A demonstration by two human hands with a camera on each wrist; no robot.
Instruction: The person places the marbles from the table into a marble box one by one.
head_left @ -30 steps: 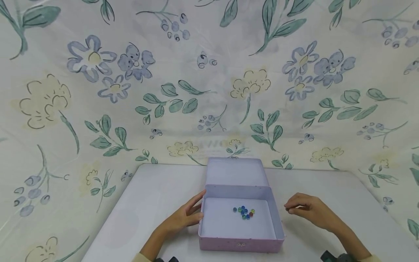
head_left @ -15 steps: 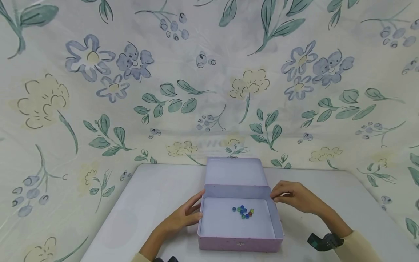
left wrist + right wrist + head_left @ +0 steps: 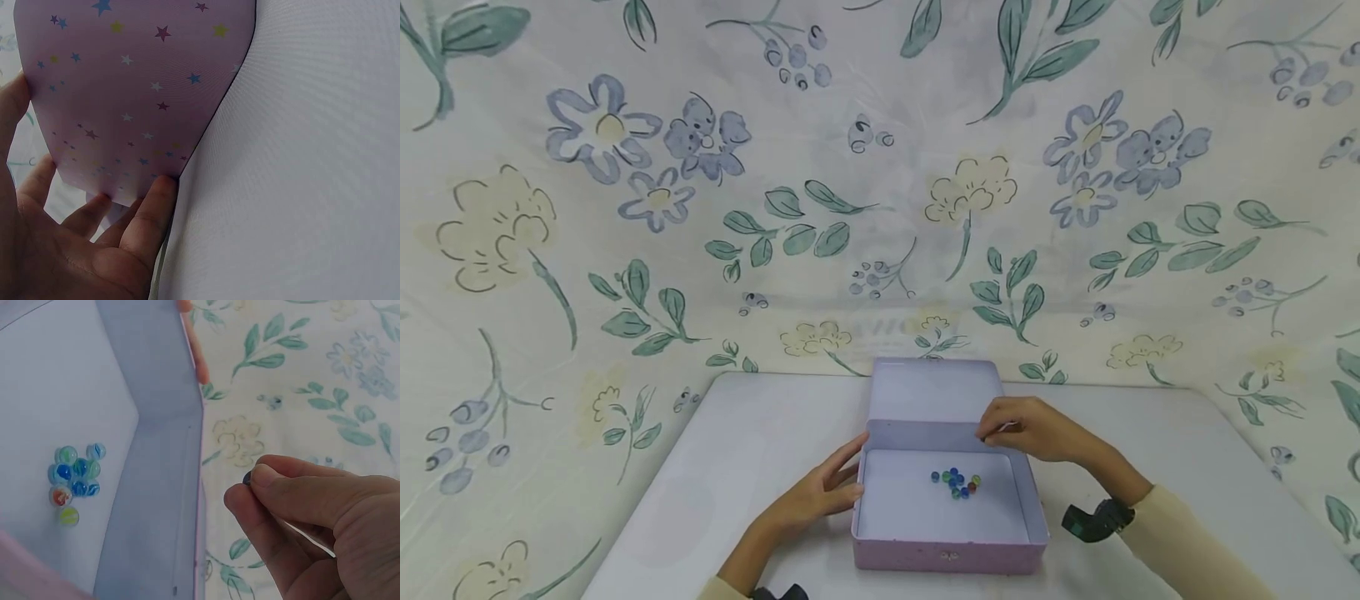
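A lilac box (image 3: pixel 902 517) sits on the table with its lid (image 3: pixel 932 392) folded back. Inside it, glass marbles (image 3: pixel 80 467) lie grouped on the floor: blue and green ones, an orange-red one and a yellow-green one. My right hand (image 3: pixel 1037 429) is over the box's back right corner, pinching a small dark marble (image 3: pixel 247 478) between thumb and fingertip, mostly covered by them. Against the box's left side, patterned with stars (image 3: pixel 162 33), my left hand (image 3: pixel 812 496) rests with fingers spread and fairly straight, fingertips touching the wall.
A white table (image 3: pixel 730 450) carries the box and extends to both sides of it. Behind the table hangs a floral cloth (image 3: pixel 880 250). A dark wrist camera (image 3: pixel 1097 521) is strapped at the right sleeve (image 3: pixel 1187 546).
My right hand has moved left and away from me, from beside the box to above its back right corner, still pinching the marble. The left hand has stayed on the box's side.
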